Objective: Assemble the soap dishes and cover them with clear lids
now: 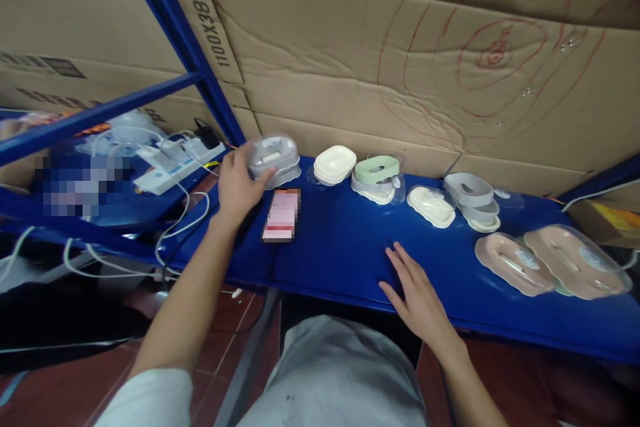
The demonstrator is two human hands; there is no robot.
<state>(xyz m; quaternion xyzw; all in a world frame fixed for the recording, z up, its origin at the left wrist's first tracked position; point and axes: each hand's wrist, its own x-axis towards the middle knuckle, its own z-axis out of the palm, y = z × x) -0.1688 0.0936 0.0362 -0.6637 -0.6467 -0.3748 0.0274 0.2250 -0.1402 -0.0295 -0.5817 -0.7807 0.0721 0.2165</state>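
My left hand (241, 188) is closed round the left side of a grey soap dish (280, 159) with a clear cover, at the back left of the blue table. My right hand (416, 297) rests near the table's front edge, fingers stretched out and holding nothing. Ahead of it are a cream soap dish (334, 161), a green dish (376, 169) stacked on pale parts, a cream piece (431, 205) under clear plastic and a grey stack (470, 192). Two pinkish-beige covered dishes (515, 263) overlap at the right.
A phone (281, 215) lies on the blue table (340, 253) beside my left hand. Cardboard (350, 47) stands behind. On the left are a blue frame post (173, 20), a power strip (175, 170) with white cables, and another person's arm (20, 163). A cardboard box (610, 217) sits far right.
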